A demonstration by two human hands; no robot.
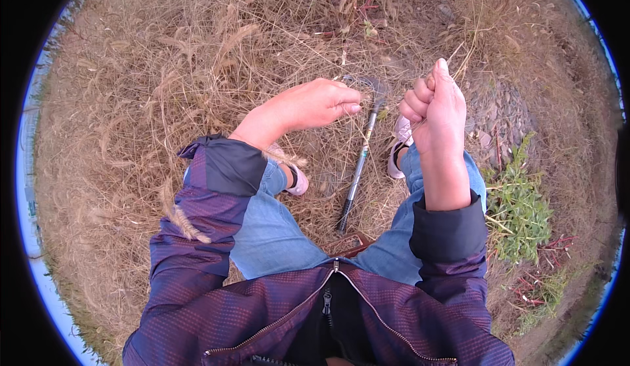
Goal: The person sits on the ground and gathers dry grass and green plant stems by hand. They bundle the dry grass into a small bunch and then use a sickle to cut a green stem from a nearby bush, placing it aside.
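Note:
My right hand (438, 107) is raised in a fist with the thumb up, closed on thin dry grass stalks (460, 59) that stick out past the thumb. Opposite it, my left hand (320, 102) has its fingertips pinched together; whether a thin stem is between them is too fine to tell. A sickle lies on the dry grass between my feet, its curved blade (379, 90) just beyond my left fingertips. Its metal handle (362, 161) has a black grip (345, 216) pointing back toward me. The blade's tip is partly hidden among straw.
Dry foxtail grass (147, 95) covers the ground on the left and ahead. My pink shoes (298, 183) flank the sickle. A leafy green plant (521, 203) grows at the right, beside stony ground (502, 115). Reddish stems (362, 1) stand ahead. A brown object (352, 245) is partly visible beneath me.

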